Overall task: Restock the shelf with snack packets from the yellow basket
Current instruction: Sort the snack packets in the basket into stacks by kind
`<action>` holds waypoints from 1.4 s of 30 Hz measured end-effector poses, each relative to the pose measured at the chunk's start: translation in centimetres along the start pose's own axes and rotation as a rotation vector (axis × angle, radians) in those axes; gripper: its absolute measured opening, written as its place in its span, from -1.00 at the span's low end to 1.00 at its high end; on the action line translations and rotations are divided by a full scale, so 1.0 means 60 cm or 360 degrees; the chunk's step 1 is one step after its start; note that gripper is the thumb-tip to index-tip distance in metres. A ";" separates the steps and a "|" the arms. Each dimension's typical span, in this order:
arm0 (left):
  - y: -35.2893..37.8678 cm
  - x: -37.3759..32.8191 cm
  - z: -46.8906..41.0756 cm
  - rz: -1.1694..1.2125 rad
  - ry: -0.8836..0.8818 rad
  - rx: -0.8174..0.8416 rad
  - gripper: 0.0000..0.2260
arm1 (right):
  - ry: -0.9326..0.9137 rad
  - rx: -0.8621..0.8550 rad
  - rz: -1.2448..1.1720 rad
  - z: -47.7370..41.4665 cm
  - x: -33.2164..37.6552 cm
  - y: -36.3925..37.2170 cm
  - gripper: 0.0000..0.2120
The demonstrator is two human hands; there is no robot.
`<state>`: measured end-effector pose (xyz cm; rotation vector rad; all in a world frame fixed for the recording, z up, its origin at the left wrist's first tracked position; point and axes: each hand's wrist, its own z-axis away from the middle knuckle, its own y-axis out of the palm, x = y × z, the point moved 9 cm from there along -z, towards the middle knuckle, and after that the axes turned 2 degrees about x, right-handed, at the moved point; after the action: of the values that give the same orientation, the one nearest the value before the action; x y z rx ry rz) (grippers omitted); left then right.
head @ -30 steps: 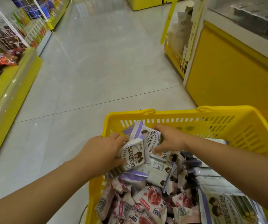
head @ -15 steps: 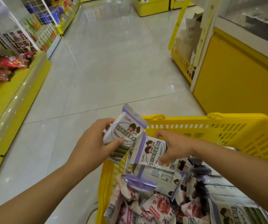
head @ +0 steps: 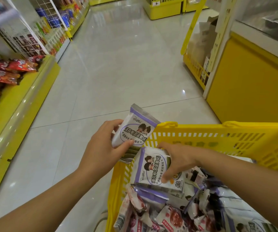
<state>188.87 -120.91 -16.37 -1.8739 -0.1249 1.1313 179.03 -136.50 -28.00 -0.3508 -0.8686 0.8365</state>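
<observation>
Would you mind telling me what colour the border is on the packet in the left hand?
Purple, edging the white packet; the head view shows it best.

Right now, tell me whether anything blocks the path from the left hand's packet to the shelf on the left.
Nothing visible does. The left hand holds the packet by the basket's corner; only bare floor lies between it and the yellow shelf, where red packets lie.

Upper packet (head: 133, 131) in left hand (head: 99, 152), lower packet (head: 151, 169) in right hand (head: 181, 159)
</observation>
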 end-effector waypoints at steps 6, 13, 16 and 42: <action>-0.006 0.001 0.000 0.0096 0.0009 -0.0069 -0.58 | -0.0157 -0.0210 0.0038 0.014 0.013 -0.016 -0.39; -0.009 -0.025 -0.007 0.0294 0.0081 -0.0192 -0.53 | -0.0262 -0.0660 -0.0059 0.080 -0.010 -0.087 -0.37; 0.003 -0.045 -0.013 0.0342 0.0144 -0.0209 -0.56 | -0.0162 -0.0741 0.0003 0.127 -0.051 -0.123 -0.37; 0.205 -0.140 -0.030 0.0197 0.0462 0.0280 -0.61 | 0.0618 0.0361 0.0666 0.203 -0.306 0.035 -0.17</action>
<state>181.17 -133.35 -19.75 -1.8838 0.2494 0.9071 161.73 -149.88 -31.42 -0.4839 -0.3344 1.1935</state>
